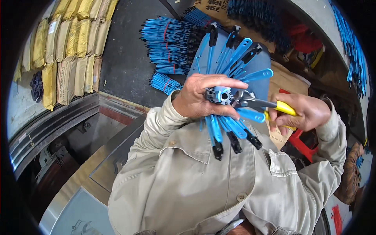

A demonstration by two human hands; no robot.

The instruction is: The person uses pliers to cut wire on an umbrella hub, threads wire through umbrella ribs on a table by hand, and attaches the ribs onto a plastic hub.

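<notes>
My left hand (192,96) curls its thumb and fingers round the middle of a blue hub (224,96). Flat blue arms (260,75) and thin rods with black ends (250,55) fan out from it on all sides, like an umbrella frame. In my right hand (307,111) is a pair of pliers with yellow handles (285,108) and a dark metal head. The jaws of the pliers touch or nearly touch the hub's right side; what lies between them is too small to make out. Part of the hub is hidden by my left fingers.
Bundles of blue rods (166,43) tied with red bands lie on a dark surface (125,58). More rods (352,51) hang at the far right. Yellow-wrapped packages (66,74) are stacked at the left. A red plastic frame (303,145) stands below my right hand.
</notes>
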